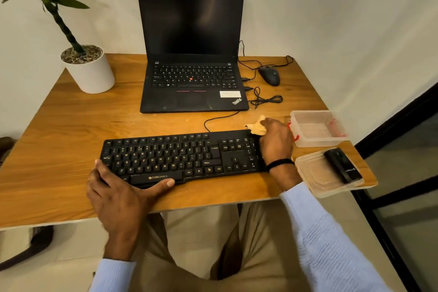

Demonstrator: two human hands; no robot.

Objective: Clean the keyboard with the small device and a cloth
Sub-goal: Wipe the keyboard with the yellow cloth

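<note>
A clear plastic box (316,142) with red latches stands open at the tabletop's (59,149) right edge. Its lid (311,174) lies at the front right corner and carries the small black device (342,165). A white pot (92,74) at the rear left corner holds pebbles and a plant. The wooden tabletop meets a white wall (331,19); a dark-framed glass panel (407,149) stands to the right.

The black keyboard (180,156) lies along the front edge, long axis left to right, space bar toward the person. The left hand (123,197) grips its front left corner. The right hand (276,142) clutches a crumpled tan cloth (257,127) at its rear right corner.
</note>
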